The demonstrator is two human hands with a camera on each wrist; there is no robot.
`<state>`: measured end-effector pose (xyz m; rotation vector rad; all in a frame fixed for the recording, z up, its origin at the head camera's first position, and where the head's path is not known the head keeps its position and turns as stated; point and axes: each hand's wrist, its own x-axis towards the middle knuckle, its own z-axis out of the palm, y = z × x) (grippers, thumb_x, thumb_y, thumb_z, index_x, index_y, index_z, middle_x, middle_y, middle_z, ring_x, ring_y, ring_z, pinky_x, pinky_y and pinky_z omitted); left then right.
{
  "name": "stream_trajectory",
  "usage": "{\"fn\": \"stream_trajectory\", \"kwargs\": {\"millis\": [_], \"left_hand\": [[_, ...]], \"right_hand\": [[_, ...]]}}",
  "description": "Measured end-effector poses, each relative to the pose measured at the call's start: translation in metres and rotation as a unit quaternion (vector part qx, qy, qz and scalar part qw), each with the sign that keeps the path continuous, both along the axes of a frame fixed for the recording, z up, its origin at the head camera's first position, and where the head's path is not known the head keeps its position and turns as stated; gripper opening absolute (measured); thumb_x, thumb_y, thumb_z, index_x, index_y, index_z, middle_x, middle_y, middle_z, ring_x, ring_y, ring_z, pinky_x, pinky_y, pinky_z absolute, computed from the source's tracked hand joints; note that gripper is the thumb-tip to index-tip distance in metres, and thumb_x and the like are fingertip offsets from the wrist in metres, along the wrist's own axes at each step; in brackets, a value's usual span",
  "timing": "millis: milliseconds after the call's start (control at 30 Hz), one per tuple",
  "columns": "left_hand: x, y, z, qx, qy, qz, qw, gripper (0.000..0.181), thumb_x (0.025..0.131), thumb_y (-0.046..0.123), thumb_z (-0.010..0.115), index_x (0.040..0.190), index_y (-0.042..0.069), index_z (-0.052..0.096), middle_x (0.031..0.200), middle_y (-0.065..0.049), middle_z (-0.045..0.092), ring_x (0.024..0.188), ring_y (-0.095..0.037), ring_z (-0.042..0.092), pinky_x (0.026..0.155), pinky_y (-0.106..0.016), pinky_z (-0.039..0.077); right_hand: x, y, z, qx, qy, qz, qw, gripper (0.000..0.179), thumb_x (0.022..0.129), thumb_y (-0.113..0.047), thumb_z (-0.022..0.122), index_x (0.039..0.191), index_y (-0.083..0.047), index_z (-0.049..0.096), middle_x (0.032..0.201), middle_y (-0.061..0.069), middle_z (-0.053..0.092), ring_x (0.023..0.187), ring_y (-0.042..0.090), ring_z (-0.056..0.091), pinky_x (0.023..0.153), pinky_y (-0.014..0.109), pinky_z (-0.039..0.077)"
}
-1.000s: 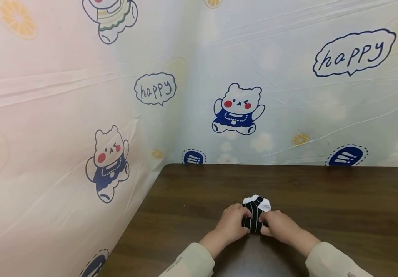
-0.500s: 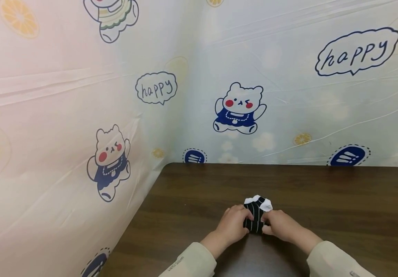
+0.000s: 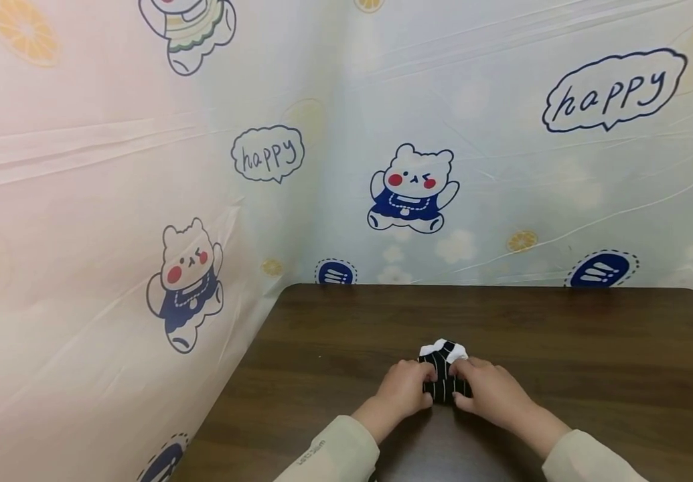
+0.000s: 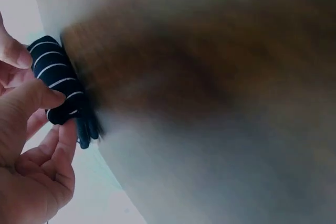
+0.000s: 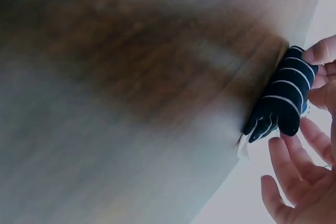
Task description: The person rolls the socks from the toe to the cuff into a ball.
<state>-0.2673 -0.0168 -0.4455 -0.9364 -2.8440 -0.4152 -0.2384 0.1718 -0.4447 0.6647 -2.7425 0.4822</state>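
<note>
Left hand: the left hand [image 3: 403,389] lies low on the dark wooden surface [image 3: 563,348], lower centre of the head view, its fingers [image 4: 39,95] curled onto the sock bundle [image 3: 442,378].
Right hand: the right hand [image 3: 491,395] mirrors it from the right side, its fingers [image 5: 317,52] pinching the bundle's edge.
Sock bundle: black with thin white stripes and white tips at the far end; it sits on the surface, clamped between the two hands.
Change: the right hand's fingers now reach further over the bundle's top, hiding more of the white tips than before; the bundle has stayed in place.
Backdrop: cartoon-bear sheet [image 3: 412,187] behind the surface.
</note>
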Motion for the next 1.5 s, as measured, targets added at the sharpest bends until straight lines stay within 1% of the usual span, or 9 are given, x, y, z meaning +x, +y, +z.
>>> {"fn": "stream_trajectory", "kwargs": {"millis": [133,267,400,700,900,1067,1133,1267,1500], "left_hand": [[-0.001,0.001,0.003,0.011,-0.031,0.010,0.9994,0.022,0.067,0.012,0.079,0.084,0.016,0.066,0.072,0.008,0.059,0.063,-0.009,0.052,0.060,-0.023,0.043],[-0.005,0.002,0.005,0.017,-0.043,0.017,0.9988,0.019,0.065,0.012,0.079,0.080,0.016,0.067,0.067,0.010,0.054,0.060,-0.008,0.048,0.057,-0.021,0.041],[-0.008,0.003,0.006,0.007,-0.043,0.021,0.9988,0.017,0.064,0.015,0.080,0.075,0.017,0.067,0.064,0.011,0.052,0.059,-0.008,0.047,0.056,-0.020,0.040],[-0.007,0.002,0.011,0.004,-0.058,0.019,0.9981,0.016,0.064,0.018,0.082,0.074,0.017,0.069,0.066,0.011,0.059,0.064,-0.009,0.053,0.061,-0.019,0.043],[-0.006,-0.001,0.010,0.024,-0.073,0.018,0.9969,0.017,0.065,0.017,0.081,0.078,0.015,0.070,0.070,0.009,0.063,0.066,-0.007,0.054,0.063,-0.018,0.043],[-0.003,-0.002,0.008,0.049,-0.093,0.025,0.9941,0.018,0.068,0.014,0.077,0.085,0.013,0.071,0.072,0.008,0.062,0.066,-0.006,0.053,0.063,-0.019,0.043],[0.000,-0.003,0.007,0.052,-0.091,0.025,0.9942,0.019,0.071,0.014,0.075,0.089,0.012,0.071,0.077,0.006,0.064,0.070,-0.007,0.055,0.065,-0.020,0.044],[0.006,-0.003,0.006,0.050,-0.053,0.026,0.9970,0.024,0.073,0.015,0.074,0.098,0.013,0.070,0.089,0.002,0.064,0.081,-0.012,0.059,0.072,-0.026,0.046],[0.012,-0.001,0.005,0.035,0.009,0.016,0.9992,0.029,0.072,0.019,0.081,0.099,0.019,0.069,0.097,0.003,0.059,0.096,-0.015,0.057,0.083,-0.030,0.045]], "right_hand": [[0.003,-0.001,0.002,0.020,0.042,0.005,0.9989,0.034,0.070,-0.025,0.080,0.097,-0.013,0.061,0.085,-0.003,0.057,0.074,0.019,0.059,0.062,0.038,0.047],[0.004,-0.001,0.003,0.034,0.045,0.010,0.9984,0.036,0.070,-0.026,0.081,0.097,-0.014,0.061,0.088,-0.002,0.057,0.079,0.019,0.059,0.063,0.039,0.047],[0.005,0.000,0.001,0.037,0.059,0.024,0.9972,0.038,0.067,-0.026,0.082,0.095,-0.014,0.059,0.086,-0.003,0.056,0.076,0.018,0.057,0.061,0.038,0.046],[0.004,0.000,-0.004,0.045,0.067,0.049,0.9955,0.038,0.063,-0.022,0.084,0.090,-0.015,0.057,0.084,-0.003,0.053,0.073,0.019,0.056,0.058,0.038,0.045],[0.001,-0.001,-0.006,0.035,0.077,0.071,0.9939,0.033,0.062,-0.014,0.080,0.085,-0.014,0.056,0.079,-0.005,0.053,0.067,0.017,0.055,0.054,0.036,0.045],[-0.002,-0.002,-0.007,0.034,0.056,0.070,0.9954,0.026,0.064,-0.010,0.074,0.084,-0.013,0.057,0.077,-0.005,0.055,0.066,0.016,0.055,0.053,0.034,0.045],[-0.003,-0.002,-0.007,0.030,0.039,0.065,0.9966,0.024,0.065,-0.009,0.072,0.084,-0.012,0.058,0.078,-0.004,0.056,0.066,0.016,0.055,0.054,0.033,0.045],[-0.005,-0.002,-0.006,0.015,-0.002,0.054,0.9984,0.021,0.066,-0.009,0.070,0.085,-0.010,0.060,0.078,-0.003,0.059,0.068,0.016,0.057,0.057,0.034,0.047],[-0.008,0.001,-0.001,-0.029,-0.086,0.054,0.9944,0.017,0.068,-0.009,0.069,0.080,-0.013,0.059,0.070,-0.008,0.054,0.061,0.009,0.045,0.055,0.029,0.041]]}}
